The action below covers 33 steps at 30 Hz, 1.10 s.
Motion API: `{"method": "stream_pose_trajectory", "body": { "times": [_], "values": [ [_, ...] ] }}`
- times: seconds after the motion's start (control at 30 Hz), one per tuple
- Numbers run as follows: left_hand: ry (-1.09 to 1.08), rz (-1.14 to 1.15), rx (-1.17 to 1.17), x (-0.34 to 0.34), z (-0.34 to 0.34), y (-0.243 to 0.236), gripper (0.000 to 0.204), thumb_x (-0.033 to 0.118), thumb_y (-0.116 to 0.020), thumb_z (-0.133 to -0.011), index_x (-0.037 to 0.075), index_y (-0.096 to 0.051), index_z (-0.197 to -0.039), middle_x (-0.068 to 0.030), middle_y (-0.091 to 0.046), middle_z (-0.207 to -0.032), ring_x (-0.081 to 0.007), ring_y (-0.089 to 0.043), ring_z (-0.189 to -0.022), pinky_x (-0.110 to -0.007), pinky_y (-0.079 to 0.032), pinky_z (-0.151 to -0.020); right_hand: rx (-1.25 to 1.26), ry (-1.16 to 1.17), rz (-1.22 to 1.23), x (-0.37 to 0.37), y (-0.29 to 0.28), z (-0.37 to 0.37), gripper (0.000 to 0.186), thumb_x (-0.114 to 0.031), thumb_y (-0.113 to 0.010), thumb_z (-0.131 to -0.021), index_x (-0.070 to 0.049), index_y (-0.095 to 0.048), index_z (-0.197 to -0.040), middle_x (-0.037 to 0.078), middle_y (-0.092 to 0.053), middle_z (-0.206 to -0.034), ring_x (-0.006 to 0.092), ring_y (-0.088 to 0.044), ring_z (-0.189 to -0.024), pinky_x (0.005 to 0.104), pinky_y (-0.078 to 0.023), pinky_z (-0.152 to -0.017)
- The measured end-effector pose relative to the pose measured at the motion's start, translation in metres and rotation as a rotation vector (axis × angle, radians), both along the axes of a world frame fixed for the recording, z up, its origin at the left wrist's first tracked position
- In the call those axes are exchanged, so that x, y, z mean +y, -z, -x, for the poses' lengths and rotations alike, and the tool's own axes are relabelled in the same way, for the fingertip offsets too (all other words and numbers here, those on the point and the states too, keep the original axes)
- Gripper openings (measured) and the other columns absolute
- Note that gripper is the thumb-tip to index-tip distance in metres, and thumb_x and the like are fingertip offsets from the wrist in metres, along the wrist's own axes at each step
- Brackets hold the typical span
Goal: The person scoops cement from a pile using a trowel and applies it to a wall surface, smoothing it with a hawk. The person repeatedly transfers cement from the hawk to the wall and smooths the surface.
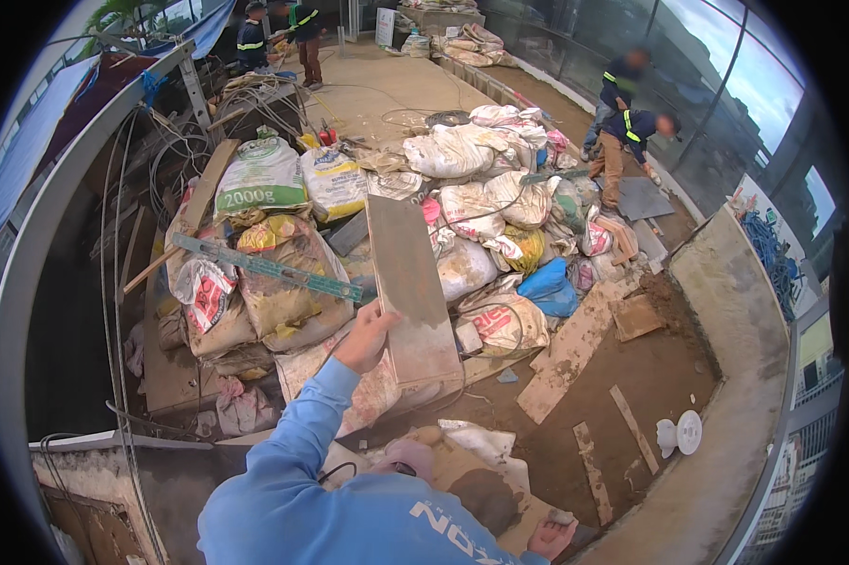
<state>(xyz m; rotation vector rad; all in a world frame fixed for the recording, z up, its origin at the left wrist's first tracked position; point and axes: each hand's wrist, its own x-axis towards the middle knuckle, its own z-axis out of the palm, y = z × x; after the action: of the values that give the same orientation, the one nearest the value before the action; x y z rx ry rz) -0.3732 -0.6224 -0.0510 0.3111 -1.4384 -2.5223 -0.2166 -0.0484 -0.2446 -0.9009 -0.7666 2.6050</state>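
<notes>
My left hand point(368, 337), at the end of a light blue sleeve, is closed on the left edge of a long, flat grey-brown board point(410, 282). The board stands tilted up in front of the piled sacks. Low in the view, near the bottom edge, my right hand point(551, 537) is closed around a small greyish thing whose kind I cannot make out. Beside it lies a light sheet with a dark wet-looking patch point(485, 496). A green metal bar point(264, 266) lies across the sacks, its end close to my left hand.
Filled sacks point(471, 212) are heaped ahead, with a blue bag point(549, 288) among them. Wooden planks point(570, 353) and a white spool point(680, 434) lie on the dirt at right, beside a low wall point(740, 377). Co-workers point(622, 141) bend at far right; others stand far left.
</notes>
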Motion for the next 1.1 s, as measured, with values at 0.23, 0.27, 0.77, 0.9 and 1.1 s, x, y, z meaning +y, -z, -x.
{"method": "stream_pose_trajectory", "body": {
  "times": [0.23, 0.27, 0.77, 0.9, 1.1],
  "values": [
    [-0.269, -0.173, 0.173, -0.072, 0.104, -0.062, 0.037, 0.004, -0.051, -0.085, -0.003, -0.053, -0.122, -0.0121, -0.063, -0.112, -0.0255, -0.065, -0.102, -0.042, -0.055, -0.092, 0.138, -0.135, -0.102, -0.005, -0.006, 0.056, 0.036, -0.039, -0.059, -0.098, -0.011, -0.060, -0.121, 0.002, -0.066, -0.111, 0.0184, -0.061, -0.101, 0.0356, -0.049, -0.088],
    [-0.293, -0.188, 0.199, -0.085, 0.119, -0.063, 0.038, 0.004, -0.051, -0.084, -0.004, -0.052, -0.122, -0.0127, -0.063, -0.112, -0.0267, -0.065, -0.101, -0.043, -0.056, -0.092, 0.107, -0.083, -0.129, -0.013, -0.019, 0.065, 0.036, -0.039, -0.059, -0.098, -0.012, -0.060, -0.121, 0.001, -0.066, -0.109, 0.0187, -0.061, -0.102, 0.0358, -0.049, -0.088],
    [-0.455, -0.293, -0.086, -0.287, 0.352, 0.028, 0.041, 0.002, -0.046, -0.084, -0.008, -0.045, -0.123, -0.0245, -0.056, -0.120, -0.0438, -0.060, -0.109, -0.062, -0.050, -0.096, -0.202, 0.052, -0.007, 0.005, -0.014, 0.049, 0.028, -0.039, -0.061, -0.096, -0.014, -0.061, -0.109, 0.001, -0.068, -0.106, 0.0184, -0.064, -0.097, 0.0359, -0.053, -0.083],
    [-0.445, -0.332, -0.118, -0.256, 0.398, 0.041, 0.038, 0.004, -0.047, -0.083, -0.007, -0.047, -0.119, -0.0245, -0.057, -0.117, -0.0443, -0.062, -0.106, -0.061, -0.051, -0.095, -0.112, 0.056, -0.048, 0.006, -0.022, 0.045, 0.026, -0.037, -0.061, -0.096, -0.013, -0.063, -0.105, 0.002, -0.069, -0.101, 0.0174, -0.066, -0.085, 0.0327, -0.055, -0.075],
    [-0.463, -0.221, -0.115, -0.284, 0.450, 0.001, 0.032, 0.005, -0.050, -0.083, -0.007, -0.052, -0.112, -0.0231, -0.060, -0.113, -0.0419, -0.064, -0.102, -0.057, -0.052, -0.093, -0.180, 0.083, -0.088, -0.042, -0.076, 0.075, 0.027, -0.037, -0.062, -0.096, -0.012, -0.061, -0.107, 0.001, -0.068, -0.093, 0.0137, -0.065, -0.076, 0.0283, -0.053, -0.063]
  ]
}}
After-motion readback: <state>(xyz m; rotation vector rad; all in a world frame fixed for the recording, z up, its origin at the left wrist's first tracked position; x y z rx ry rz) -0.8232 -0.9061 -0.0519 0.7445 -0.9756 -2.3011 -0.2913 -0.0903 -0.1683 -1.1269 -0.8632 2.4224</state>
